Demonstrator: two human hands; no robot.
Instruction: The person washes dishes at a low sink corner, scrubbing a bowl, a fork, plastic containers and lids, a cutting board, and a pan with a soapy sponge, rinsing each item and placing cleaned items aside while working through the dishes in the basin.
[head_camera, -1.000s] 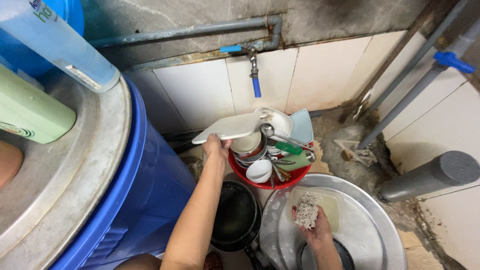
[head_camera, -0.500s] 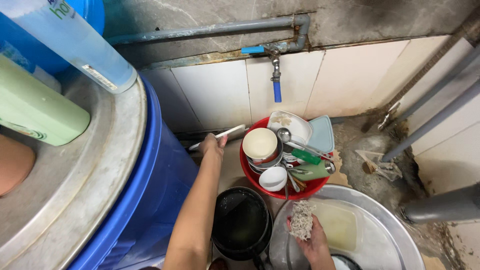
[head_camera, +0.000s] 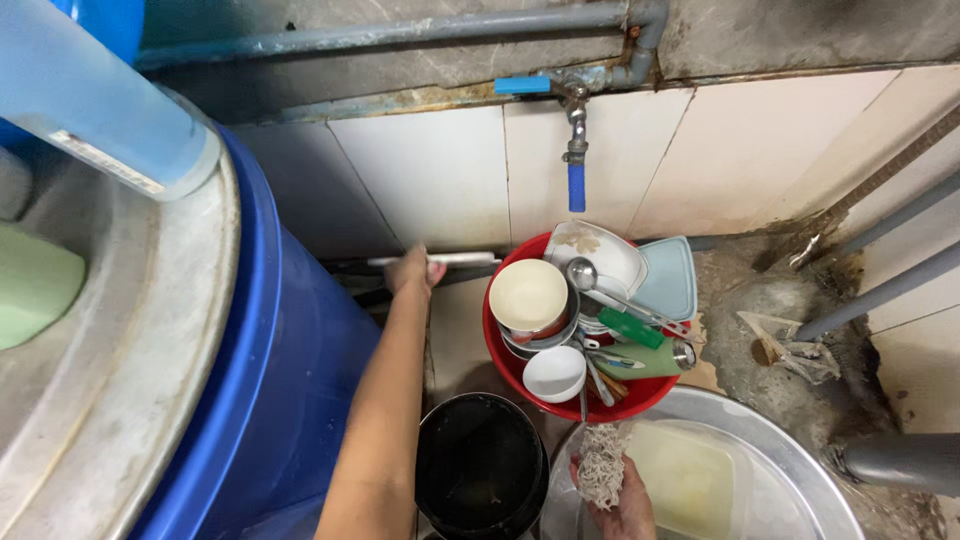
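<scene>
The white plate (head_camera: 440, 259) is seen edge-on, held level against the foot of the tiled wall (head_camera: 430, 180), just left of the red basin (head_camera: 505, 365). The left hand (head_camera: 412, 272) has its grip closed around the plate's left part, fingers curled over the rim, with the forearm running up from the bottom edge of the view between the blue barrel (head_camera: 270, 400) and the black pot (head_camera: 480, 465).

The right hand (head_camera: 620, 505) is low at the bottom edge, its grip pinching a pale mesh scrubber (head_camera: 601, 462) that hangs over the rim of a wide metal basin (head_camera: 800, 470). A yellowish plastic container (head_camera: 685, 475) lies inside that metal basin.

The red basin stands on the floor between the wall and the metal basin, piled with washed things: a cream bowl (head_camera: 528, 295), a small white bowl (head_camera: 555, 372), a patterned white dish (head_camera: 600, 252), a light blue square plate (head_camera: 665, 280), a metal ladle (head_camera: 582, 273) and green-handled utensils (head_camera: 630, 328).

Above it a tap with a blue spout (head_camera: 575, 170) comes off a grey pipe (head_camera: 400, 32). The barrel's metal lid (head_camera: 140, 330) fills the left side, bearing a clear blue bottle (head_camera: 100, 100).
</scene>
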